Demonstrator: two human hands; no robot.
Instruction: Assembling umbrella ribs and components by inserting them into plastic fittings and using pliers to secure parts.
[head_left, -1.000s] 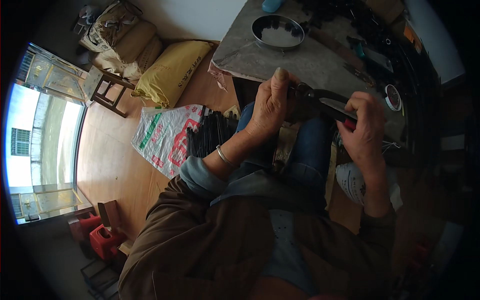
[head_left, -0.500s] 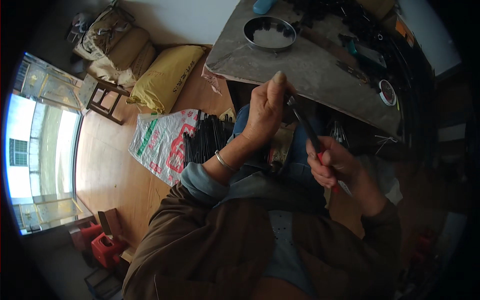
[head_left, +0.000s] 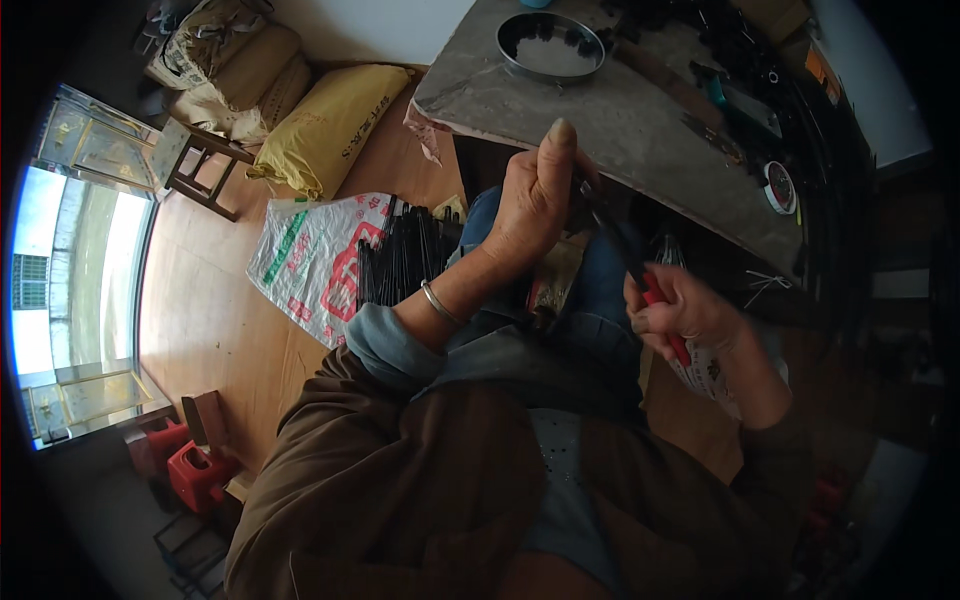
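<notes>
My left hand (head_left: pixel 535 200) is raised over my lap, its fingers curled closed and the thumb pointing up. Whatever it grips is hidden behind the fingers. My right hand (head_left: pixel 690 308) is wrapped round the red handle of a tool with a long dark shaft (head_left: pixel 620 238). The tool slants up and left, and its metal tip reaches beside the left hand's fingers. Its exact kind is unclear. Left of my lap lie several thin black rods (head_left: pixel 400 255), on a white plastic sack (head_left: pixel 310 255) with red and green print.
Ahead stands a grey table (head_left: pixel 480 100) with a metal bowl (head_left: pixel 512 62) holding white material, a round tin (head_left: pixel 779 188) and black pieces. A yellow sack (head_left: pixel 325 130), a wooden stool (head_left: pixel 200 170) and red stools (head_left: pixel 195 475) stand on the left.
My right hand has shifted slightly, with its grip on the red handle turned a little. My left hand has stayed nearly in place. The whole view has tilted a little.
</notes>
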